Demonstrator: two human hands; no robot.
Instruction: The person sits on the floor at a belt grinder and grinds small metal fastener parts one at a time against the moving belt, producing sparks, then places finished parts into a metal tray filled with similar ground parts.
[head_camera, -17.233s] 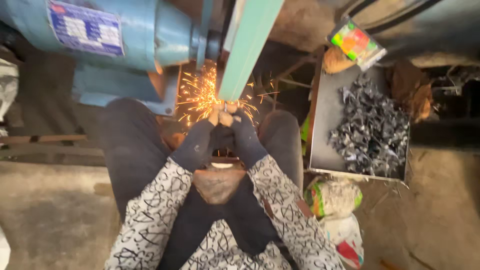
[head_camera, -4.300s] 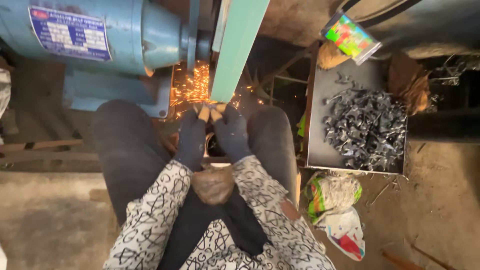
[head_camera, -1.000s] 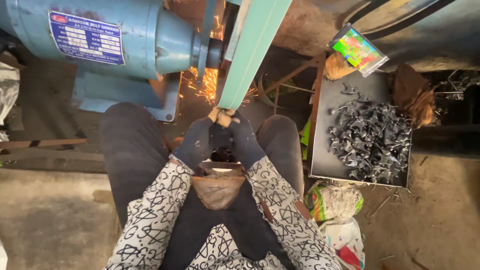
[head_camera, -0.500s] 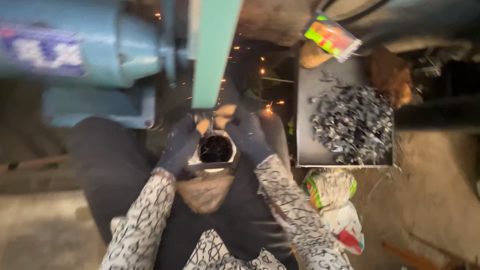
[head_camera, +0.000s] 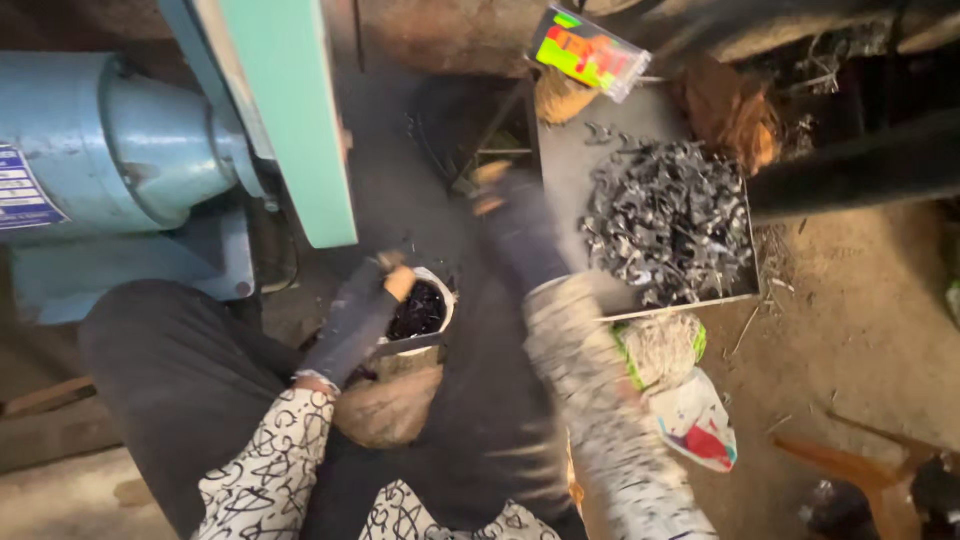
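The left hand (head_camera: 365, 300) wears a dark glove with the tips cut off. It rests at the rim of a small white pot (head_camera: 420, 312) full of dark bits, which sits between the person's knees. Its fingers look curled, but I cannot tell if they hold anything.

The right hand (head_camera: 515, 225) is blurry. It reaches to the left edge of the metal tray (head_camera: 572, 150), beside the heap of shiny metal pieces (head_camera: 665, 220). I cannot tell if its fingers are open or closed.

The green guard (head_camera: 295, 120) of the blue grinding machine (head_camera: 120, 160) is near. A sleeve could catch there, and sharp pieces could cut the bare fingertips.
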